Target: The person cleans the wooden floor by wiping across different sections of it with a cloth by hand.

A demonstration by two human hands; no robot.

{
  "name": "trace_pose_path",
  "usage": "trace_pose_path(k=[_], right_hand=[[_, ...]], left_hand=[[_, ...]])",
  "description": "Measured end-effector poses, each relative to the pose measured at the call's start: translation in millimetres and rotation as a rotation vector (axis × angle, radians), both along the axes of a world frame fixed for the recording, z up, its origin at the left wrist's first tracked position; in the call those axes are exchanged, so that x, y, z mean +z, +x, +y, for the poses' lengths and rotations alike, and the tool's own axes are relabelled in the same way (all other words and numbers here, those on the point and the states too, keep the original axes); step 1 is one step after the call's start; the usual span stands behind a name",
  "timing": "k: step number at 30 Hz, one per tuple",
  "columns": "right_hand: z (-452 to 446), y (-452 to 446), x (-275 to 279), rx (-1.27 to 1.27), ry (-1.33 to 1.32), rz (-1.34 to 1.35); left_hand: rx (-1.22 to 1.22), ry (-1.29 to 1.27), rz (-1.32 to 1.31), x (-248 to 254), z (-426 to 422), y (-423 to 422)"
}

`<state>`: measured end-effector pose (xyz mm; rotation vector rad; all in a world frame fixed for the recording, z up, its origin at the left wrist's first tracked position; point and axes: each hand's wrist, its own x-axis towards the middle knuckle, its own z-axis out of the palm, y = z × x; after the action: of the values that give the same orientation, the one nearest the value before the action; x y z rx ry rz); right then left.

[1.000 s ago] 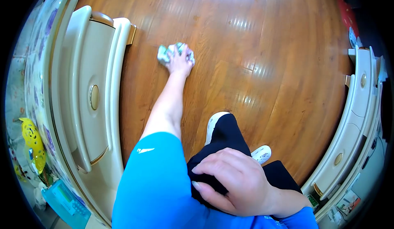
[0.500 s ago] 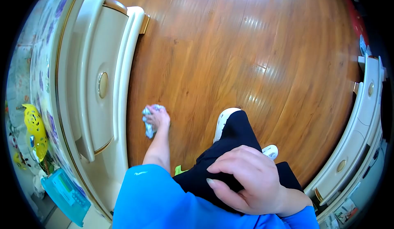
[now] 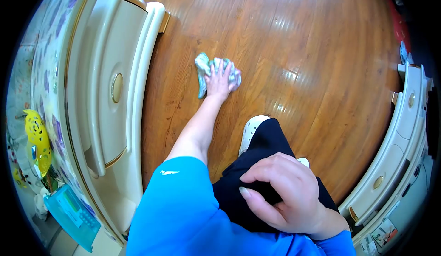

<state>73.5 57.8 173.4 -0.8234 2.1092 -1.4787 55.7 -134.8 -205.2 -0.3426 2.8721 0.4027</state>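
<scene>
A crumpled pale green-and-white cloth point(image 3: 202, 66) lies on the wood floor point(image 3: 303, 49) beneath the left hand point(image 3: 219, 82). Its long axis runs crosswise under the fingers; a narrow flap at the hand's left points back toward the wearer. The left hand's fingers are spread over the cloth; whether they pinch a fold cannot be told. The right hand point(image 3: 289, 189) rests on the dark trousers point(image 3: 271, 141), thumb and forefinger curved and apart. A perforated white shoe point(image 3: 251, 132) stands between the hands. A cream cabinet point(image 3: 120, 54) stands left of the left hand.
</scene>
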Motion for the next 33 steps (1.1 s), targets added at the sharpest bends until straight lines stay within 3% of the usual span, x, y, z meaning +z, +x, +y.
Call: trace_pose_path(k=[3, 6, 13, 17, 22, 24, 26, 29, 33], right_hand=[[-2.4, 2.1, 7.7, 0.018, 0.063, 0.025], [-10.4, 10.4, 10.6, 0.023, 0.112, 0.075], [-37.9, 36.2, 20.3, 0.0, 0.272, 0.266], [-47.4, 53.0, 22.9, -0.031, 0.357, 0.328], [-44.3, 70.5, 24.6, -0.127, 0.379, 0.406], [-40.5, 75.1, 27.3, -0.181, 0.381, 0.481], [-39.8, 78.1, 23.8, -0.212, 0.328, 0.514], [-43.9, 80.2, 20.1, -0.205, 0.342, 0.556], [-55.0, 82.1, 9.7, -0.178, 0.328, 0.618]], left_hand=[[-0.133, 0.116, -0.062, 18.4, -8.8, 66.7], [-0.171, 0.07, -0.032, -6.2, -27.4, 143.3], [0.011, 0.139, -0.255, 20.5, -34.6, 199.9], [0.123, 0.398, -0.271, 42.6, -44.4, 198.7], [0.279, 0.697, -0.366, 52.7, -49.9, 264.0], [0.209, 0.7, -0.457, 75.6, -57.5, 292.6], [0.127, 0.495, -0.353, 70.6, -64.2, 329.2], [0.187, 0.547, -0.486, 86.0, -71.7, 360.0], [0.31, 0.58, -0.435, 107.1, -80.7, 387.5]])
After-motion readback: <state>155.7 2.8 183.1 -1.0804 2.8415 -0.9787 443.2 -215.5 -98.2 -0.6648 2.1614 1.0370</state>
